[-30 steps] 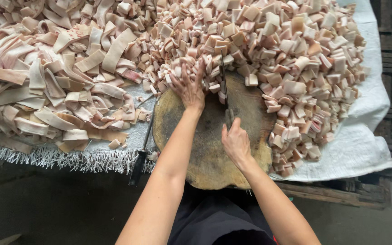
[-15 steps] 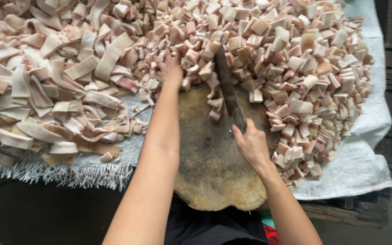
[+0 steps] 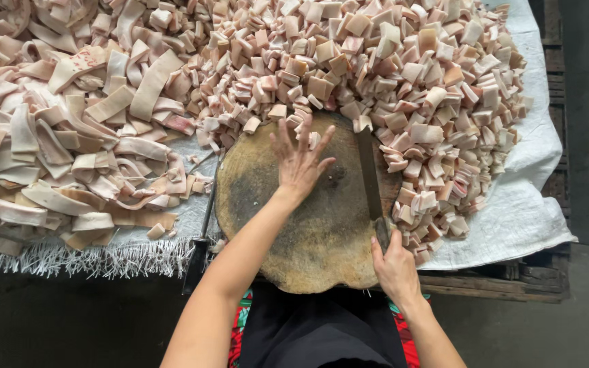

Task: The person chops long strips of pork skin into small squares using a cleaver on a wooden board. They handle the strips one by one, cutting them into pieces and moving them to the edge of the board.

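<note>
A cleaver [image 3: 371, 178] is clasped by its handle in the right hand [image 3: 395, 267], blade laid along the round chopping block [image 3: 294, 232]; the left hand [image 3: 299, 160] is spread open, grip empty, over the block beside cut pieces [image 3: 403, 88].

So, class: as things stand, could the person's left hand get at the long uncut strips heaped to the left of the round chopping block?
Probably yes. The left hand is spread open and empty over the chopping block; nothing lies between it and the strips, only a dark rod lying low by the block's edge.
</note>
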